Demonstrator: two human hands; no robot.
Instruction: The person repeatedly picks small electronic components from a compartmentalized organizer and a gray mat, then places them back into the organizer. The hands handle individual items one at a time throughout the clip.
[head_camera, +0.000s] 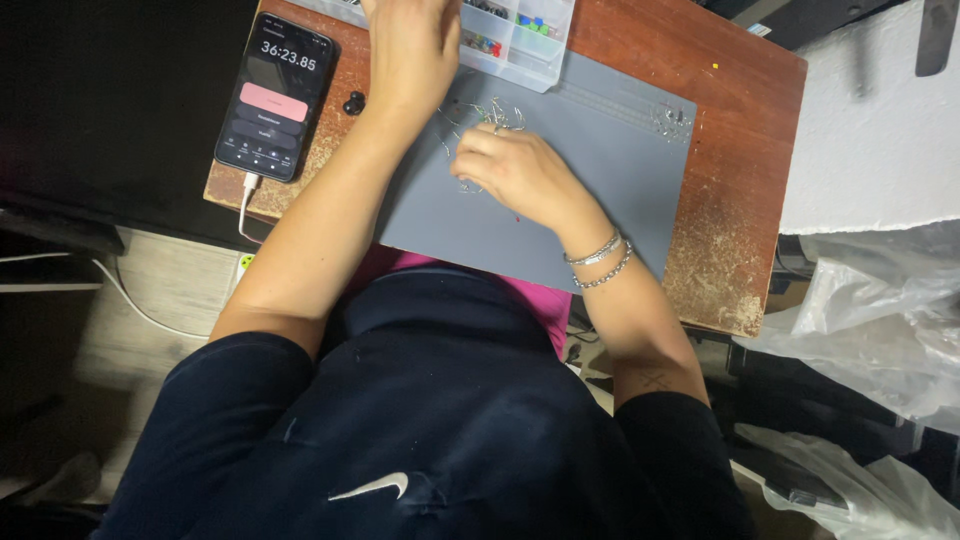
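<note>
Here, the left hand (410, 45) reaches to 12 o'clock over the clear plastic compartment box (525, 40); its fingers are out of view, grip indeterminate. The right hand (515, 170) rests loosely curled on thin silver wire pieces (490, 115), centre of the grey rubber mat (600, 160). Black phone (275, 95) at 10 o'clock.

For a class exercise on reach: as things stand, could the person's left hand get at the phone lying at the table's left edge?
Probably yes. The left hand rests at the clear compartment box, and the phone lies just beside that forearm on the wooden table, face up, with nothing between them but a small black object.
</note>
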